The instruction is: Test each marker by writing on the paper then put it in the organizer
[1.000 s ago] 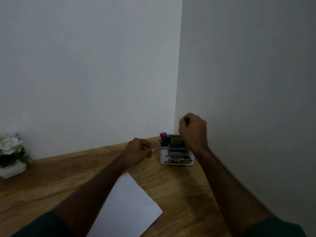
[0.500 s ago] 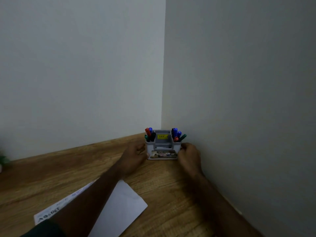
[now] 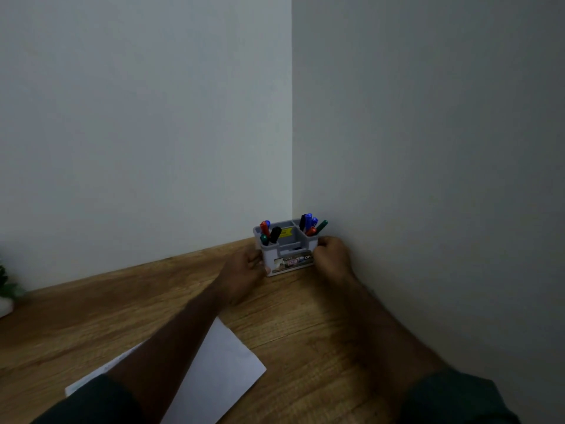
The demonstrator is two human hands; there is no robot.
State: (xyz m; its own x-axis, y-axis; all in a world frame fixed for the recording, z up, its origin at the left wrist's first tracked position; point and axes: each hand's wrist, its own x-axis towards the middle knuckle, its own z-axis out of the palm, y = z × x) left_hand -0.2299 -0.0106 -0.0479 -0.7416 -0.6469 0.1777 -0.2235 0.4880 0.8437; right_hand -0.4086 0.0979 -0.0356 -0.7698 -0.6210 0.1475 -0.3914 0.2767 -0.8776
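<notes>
Grey plastic organizer (image 3: 289, 255), stocked with markers, held at both ends in the corner of the worktop (image 3: 305, 316).

Left hand (image 3: 244, 270) grips its left wall, right hand (image 3: 331, 255) its right wall, both clamped on it, hands apart. Markers: one cluster in the left compartment (image 3: 269, 232), one in the right (image 3: 312, 224), all capped and upright or leaning. Paper (image 3: 220, 368) lies near, partly under the left forearm. Judged step: testing appears finished, organizer being positioned. Next move likely calls for setting it square and letting go.
</notes>
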